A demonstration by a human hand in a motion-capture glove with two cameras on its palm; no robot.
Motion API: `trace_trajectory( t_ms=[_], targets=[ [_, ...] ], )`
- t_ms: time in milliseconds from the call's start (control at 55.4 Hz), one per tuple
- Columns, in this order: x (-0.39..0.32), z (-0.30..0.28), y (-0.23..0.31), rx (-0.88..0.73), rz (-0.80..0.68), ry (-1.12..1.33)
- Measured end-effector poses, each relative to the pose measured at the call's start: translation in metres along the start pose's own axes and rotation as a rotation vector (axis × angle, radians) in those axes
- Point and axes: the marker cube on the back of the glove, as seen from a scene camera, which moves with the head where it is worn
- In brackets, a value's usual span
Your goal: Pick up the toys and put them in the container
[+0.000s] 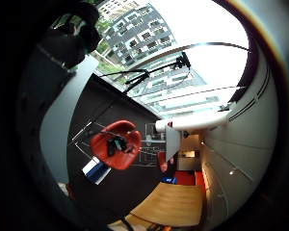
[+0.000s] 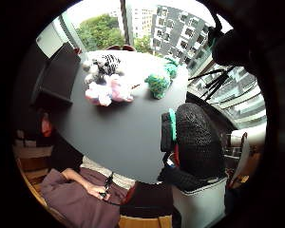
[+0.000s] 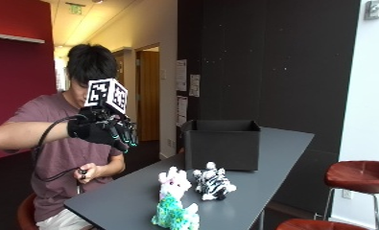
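Three soft toys stand together on the dark grey table (image 3: pixel 272 167): a pink and white bunny (image 3: pixel 174 183), a zebra (image 3: pixel 212 184) and a green knitted toy (image 3: pixel 174 214) nearest the front edge. Behind them sits the open black container (image 3: pixel 221 143). My gloved right hand (image 3: pixel 102 129) is raised well above the table's near end, fingers relaxed, holding nothing. The thumb side palm view looks down on the zebra (image 2: pixel 104 64), the bunny (image 2: pixel 109 90), the green toy (image 2: pixel 159 83) and the container (image 2: pixel 57 76), with a gloved finger (image 2: pixel 197 142) close up.
Two red stools (image 3: pixel 361 175) stand to the right of the table, and one red stool (image 1: pixel 118 144) shows in the little finger side palm view. The person's bare left hand (image 3: pixel 87 173) rests by the table edge holding a small object.
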Motion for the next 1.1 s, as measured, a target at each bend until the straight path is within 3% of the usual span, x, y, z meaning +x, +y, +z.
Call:
trace_trajectory(
  t_ms=[271, 397, 578, 686, 812, 957, 1101],
  targets=[
    [0.01, -0.016, -0.03, -0.08, 0.033, -0.074],
    [0.041, -0.007, -0.072, -0.161, 0.065, -0.206],
    [0.028, 0.007, -0.115, -0.195, 0.049, -0.353],
    [0.018, 0.036, -0.144, -0.297, 0.051, -0.441],
    [0.008, 0.112, -0.18, -0.413, 0.17, -0.495],
    [-0.013, 0.178, -0.186, -0.523, 0.32, -0.483],
    [-0.038, 0.204, -0.181, -0.641, 0.376, -0.613]
  ],
)
